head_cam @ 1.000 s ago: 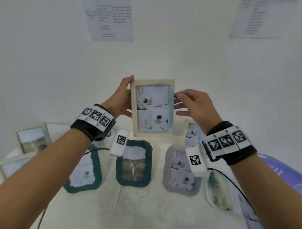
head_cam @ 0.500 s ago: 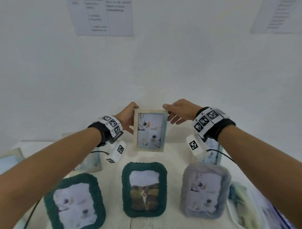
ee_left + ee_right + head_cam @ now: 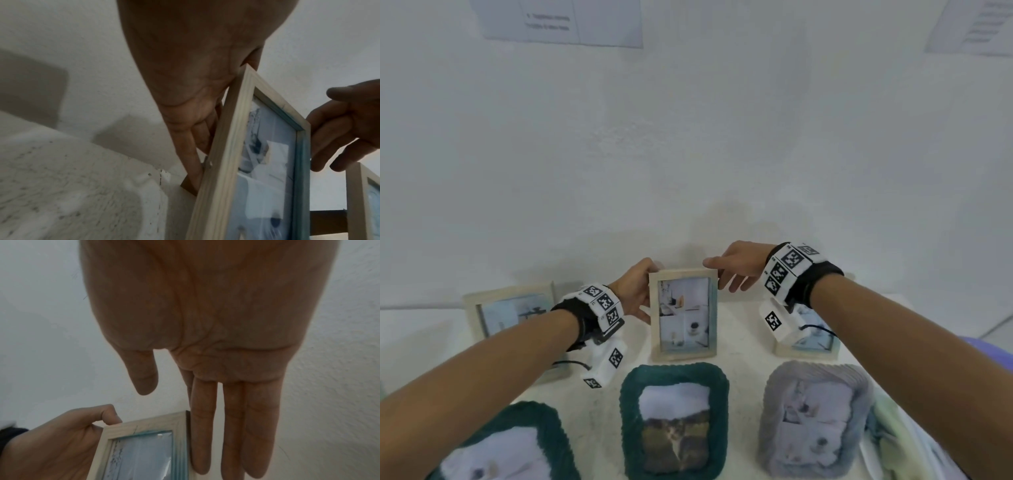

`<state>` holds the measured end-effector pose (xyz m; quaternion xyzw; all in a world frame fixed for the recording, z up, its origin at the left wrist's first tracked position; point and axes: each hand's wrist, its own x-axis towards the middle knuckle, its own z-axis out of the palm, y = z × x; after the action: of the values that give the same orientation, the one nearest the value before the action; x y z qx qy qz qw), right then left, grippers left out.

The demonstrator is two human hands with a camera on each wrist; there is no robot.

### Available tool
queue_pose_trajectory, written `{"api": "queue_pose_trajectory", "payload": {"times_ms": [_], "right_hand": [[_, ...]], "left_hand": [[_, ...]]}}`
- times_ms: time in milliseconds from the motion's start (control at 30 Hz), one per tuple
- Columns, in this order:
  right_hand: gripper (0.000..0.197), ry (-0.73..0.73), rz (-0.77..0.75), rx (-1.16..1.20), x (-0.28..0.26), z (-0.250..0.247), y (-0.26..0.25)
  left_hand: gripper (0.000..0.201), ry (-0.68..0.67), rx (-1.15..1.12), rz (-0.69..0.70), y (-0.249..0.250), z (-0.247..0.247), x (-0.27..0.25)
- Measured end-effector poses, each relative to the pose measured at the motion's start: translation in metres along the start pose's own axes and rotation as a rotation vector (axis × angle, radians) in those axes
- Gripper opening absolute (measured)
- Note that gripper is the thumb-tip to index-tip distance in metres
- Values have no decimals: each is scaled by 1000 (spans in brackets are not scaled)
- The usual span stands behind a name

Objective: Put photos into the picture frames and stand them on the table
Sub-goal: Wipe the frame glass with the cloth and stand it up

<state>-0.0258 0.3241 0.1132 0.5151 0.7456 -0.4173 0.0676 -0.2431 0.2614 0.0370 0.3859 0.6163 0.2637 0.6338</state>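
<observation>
A pale wooden frame (image 3: 683,317) with a blue-toned photo in it stands upright on the white table (image 3: 739,346), near the back wall. My left hand (image 3: 645,294) pinches its upper left edge, thumb at the top corner and fingers behind. In the left wrist view those fingers (image 3: 197,146) lie against the frame's back (image 3: 226,146), above its brown stand leg (image 3: 189,186). My right hand (image 3: 722,277) is at the top right corner. Its straight fingers (image 3: 202,434) lie along the frame's right edge (image 3: 144,425), thumb held apart.
Two more wooden frames stand at the back, one left (image 3: 510,311) and one right (image 3: 811,342). Two green plush frames (image 3: 674,421) (image 3: 500,445) and a grey one (image 3: 815,418) lie flat in front. Loose photos (image 3: 893,442) sit at the right edge.
Both hands carried the wooden frame from mid-air away and down to the back of the table. My right hand shifted from the frame's side to its top right corner.
</observation>
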Motion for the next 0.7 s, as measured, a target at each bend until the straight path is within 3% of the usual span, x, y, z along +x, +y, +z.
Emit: {"api": "queue_pose_trajectory", "payload": {"times_ms": [267,333,433,500,600,700], "right_hand": [[67,28,-22,-52,-6,-3,5],[66,72,-40,-16,-13,-15,8],[60,180,-82,65,-28,-41,21],[54,277,-102,105,-41,-58,34],[45,425,-78,138,-58,-77,62],[39,554,18,108,-71,-84,98]], "left_hand": [[59,140,252,15,10,-13,-3],[51,191,414,122,20,-16,-8],[43,360,748,425,45,-9,-22],[31,426,791,596,66,10,-31],[22,375,799,685,98,51,-33],[23,197,903,602,118,100,-19]]}}
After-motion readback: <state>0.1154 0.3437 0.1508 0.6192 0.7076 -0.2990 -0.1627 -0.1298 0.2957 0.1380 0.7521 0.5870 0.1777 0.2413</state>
